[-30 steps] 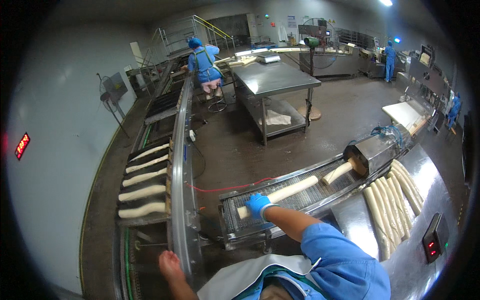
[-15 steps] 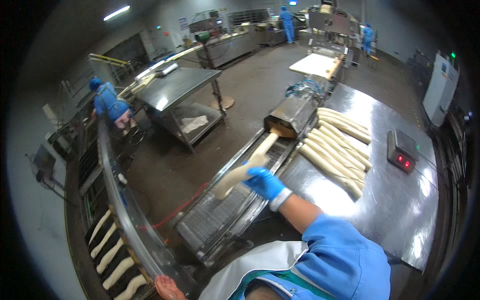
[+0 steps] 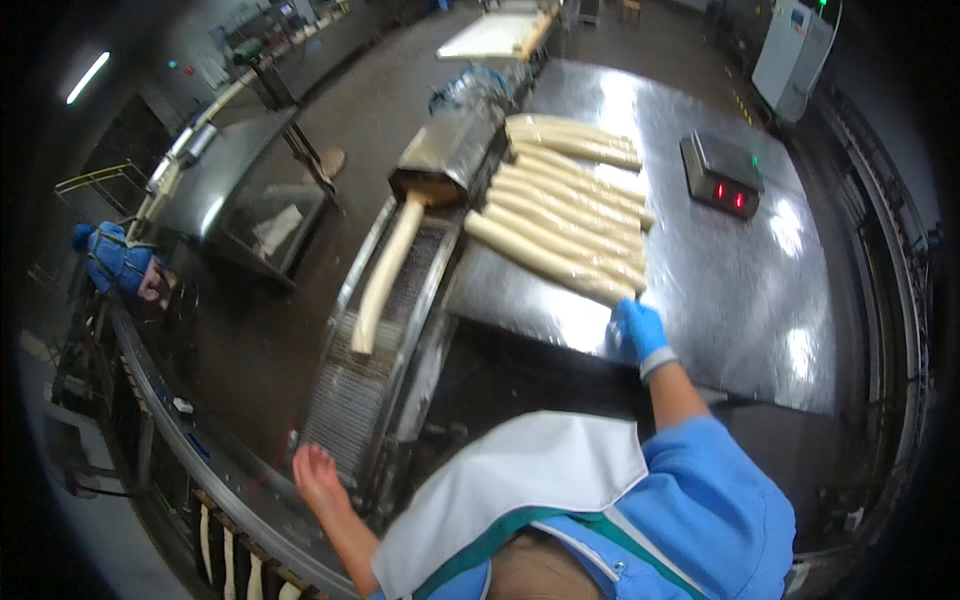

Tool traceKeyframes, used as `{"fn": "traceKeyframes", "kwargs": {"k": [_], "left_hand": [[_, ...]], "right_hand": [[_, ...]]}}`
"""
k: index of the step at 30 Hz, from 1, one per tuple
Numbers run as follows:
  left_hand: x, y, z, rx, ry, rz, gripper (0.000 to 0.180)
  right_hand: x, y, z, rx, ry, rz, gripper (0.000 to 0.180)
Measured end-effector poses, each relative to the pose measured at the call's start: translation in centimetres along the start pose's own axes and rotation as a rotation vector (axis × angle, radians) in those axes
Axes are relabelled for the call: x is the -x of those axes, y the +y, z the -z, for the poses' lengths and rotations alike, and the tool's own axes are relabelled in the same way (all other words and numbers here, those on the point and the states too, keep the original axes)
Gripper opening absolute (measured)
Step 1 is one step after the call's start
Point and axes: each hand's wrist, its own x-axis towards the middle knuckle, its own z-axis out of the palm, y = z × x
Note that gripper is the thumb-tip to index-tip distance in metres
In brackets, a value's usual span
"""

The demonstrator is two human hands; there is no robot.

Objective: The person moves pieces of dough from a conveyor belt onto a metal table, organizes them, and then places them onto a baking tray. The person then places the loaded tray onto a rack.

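Observation:
My right hand point(image 3: 641, 332), in a blue glove, is at the table's near edge, its fingers closed at the right end of the nearest long pale dough roll point(image 3: 550, 262). Several more dough rolls point(image 3: 575, 205) lie side by side behind it, glossy on top. Bare and empty, my left hand point(image 3: 318, 478) hovers by the lower end of the mesh conveyor point(image 3: 350, 410), fingers loosely apart. On that belt a long dough strip point(image 3: 388, 275) comes out of a metal housing point(image 3: 447, 155).
A scale point(image 3: 722, 175) with a red display stands on the steel table point(image 3: 740, 270). At left, a curved metal rail point(image 3: 165, 410) runs past dough strips point(image 3: 229, 560) in trays. A co-worker in blue point(image 3: 120, 258) bends at far left, near another steel table point(image 3: 225, 170).
My right hand has gone from over the conveyor, where it held a bent dough strip, to the rolls on the table. My left hand has come up beside the belt. The view has turned right.

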Motion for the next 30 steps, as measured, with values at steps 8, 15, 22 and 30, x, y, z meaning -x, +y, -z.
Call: {"fn": "traceKeyframes", "kwargs": {"k": [8,15,22,30], "left_hand": [[-4.1,-4.5,-13.0,-0.621,-0.498,0.105,0.020],[-14.5,-9.7,-14.6,-1.531,-0.392,-0.569,0.063],[-12.2,-9.3,-15.3,-1.897,-0.160,-0.331,0.063],[-8.2,-8.1,-13.7,-1.882,-0.109,-0.391,0.049]], "right_hand": [[-1.0,-1.6,6.1,0.094,0.474,0.370,0.058],[-4.7,-5.3,0.1,-0.406,0.159,0.327,0.081],[-3.0,-9.3,0.1,-0.621,-0.111,0.210,0.072],[-9.2,-11.2,3.3,0.530,0.036,0.651,0.054]]}}
